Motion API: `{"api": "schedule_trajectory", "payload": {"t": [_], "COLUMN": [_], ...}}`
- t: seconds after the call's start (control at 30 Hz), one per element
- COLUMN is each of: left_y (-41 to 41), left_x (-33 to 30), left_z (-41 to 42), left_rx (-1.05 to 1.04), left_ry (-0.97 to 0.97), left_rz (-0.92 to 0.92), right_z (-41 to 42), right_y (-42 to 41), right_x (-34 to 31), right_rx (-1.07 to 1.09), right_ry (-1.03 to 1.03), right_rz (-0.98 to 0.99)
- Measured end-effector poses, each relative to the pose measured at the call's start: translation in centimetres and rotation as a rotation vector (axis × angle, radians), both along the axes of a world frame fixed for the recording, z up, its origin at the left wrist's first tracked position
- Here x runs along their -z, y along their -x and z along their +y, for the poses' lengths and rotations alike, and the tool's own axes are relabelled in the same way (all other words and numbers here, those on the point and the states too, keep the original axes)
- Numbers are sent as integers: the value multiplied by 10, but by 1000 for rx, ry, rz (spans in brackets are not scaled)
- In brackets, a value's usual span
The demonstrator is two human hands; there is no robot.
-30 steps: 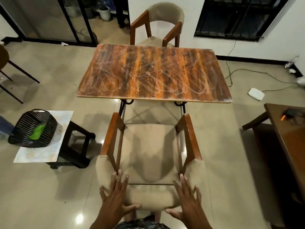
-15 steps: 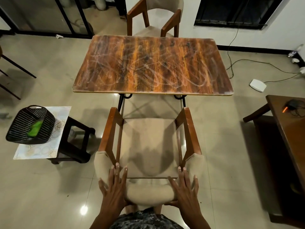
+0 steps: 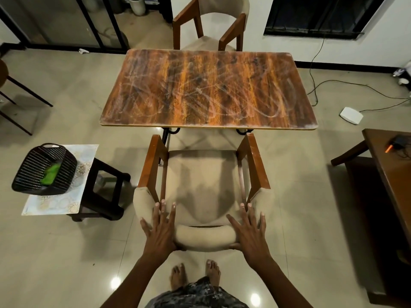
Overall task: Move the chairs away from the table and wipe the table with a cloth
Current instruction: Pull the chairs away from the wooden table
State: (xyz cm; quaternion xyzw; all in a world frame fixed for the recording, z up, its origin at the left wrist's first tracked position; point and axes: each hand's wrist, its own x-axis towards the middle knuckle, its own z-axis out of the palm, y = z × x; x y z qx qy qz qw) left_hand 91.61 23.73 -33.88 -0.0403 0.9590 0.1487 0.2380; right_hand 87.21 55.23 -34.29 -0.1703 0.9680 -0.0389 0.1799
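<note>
At the bottom centre of the frame, the left hand and the right hand rest on the padded backrest of the near chair. On each hand the fingers lie straight and spread over the top of the cushion while the thumb tucks under its rear edge, so both hands clasp the backrest. The chair's armrest tips stand just short of the desk, whose wood-grain top is smeared with pale scribbles. A second chair sits at the desk's far edge, at the top of the frame. At the left, a black basket holding a green cloth stands on a stool. Bare feet show below the chair.
</note>
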Motion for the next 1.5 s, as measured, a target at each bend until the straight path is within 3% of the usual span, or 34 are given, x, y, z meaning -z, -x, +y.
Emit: {"api": "schedule_trajectory", "payload": {"t": [0.37, 0.9, 1.33, 1.5], "left_y": [28, 45, 37, 20], "left_x": [-15, -19, -25, -36], "left_z": [4, 1, -12, 6], "left_rx": [31, 4, -57, -89], "left_ry": [96, 278, 285, 197], "left_rz": [-104, -33, 54, 89], "right_z": [-4, -17, -57, -49], "right_y": [24, 35, 18, 7], "right_x": [-10, -26, -44, -57], "right_rx": [-29, -36, 76, 89], "right_ry": [-48, -83, -132, -24], "right_rz": [-83, -84, -87, -103]}}
